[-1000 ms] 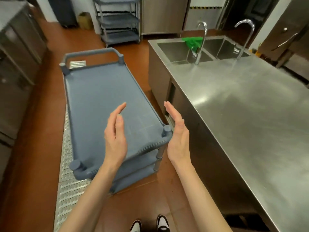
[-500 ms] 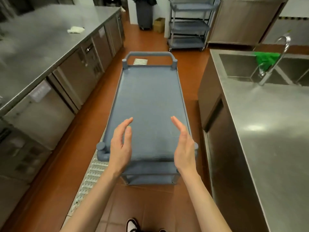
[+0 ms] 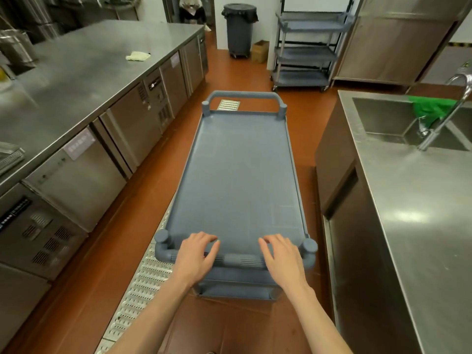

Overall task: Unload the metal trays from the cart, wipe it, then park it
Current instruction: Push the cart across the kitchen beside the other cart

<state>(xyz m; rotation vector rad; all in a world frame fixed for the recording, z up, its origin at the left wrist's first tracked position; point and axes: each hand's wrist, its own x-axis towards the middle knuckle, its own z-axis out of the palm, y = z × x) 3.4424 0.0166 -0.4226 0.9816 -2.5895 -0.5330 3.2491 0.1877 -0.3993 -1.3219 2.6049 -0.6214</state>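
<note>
The left hand [image 3: 195, 256] and right hand [image 3: 282, 256] are covering parts of the cart [image 3: 237, 175] near handle, and whether their fingers are curling under it is hiding from view; the cart's top shelf is blocking its lower shelves and wheels, while beyond the cart a person [image 3: 192, 8] is getting cut off by the top edge

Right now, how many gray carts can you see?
2: one cart right under the hands, another cart parked by the back wall. More may be hidden.
</note>
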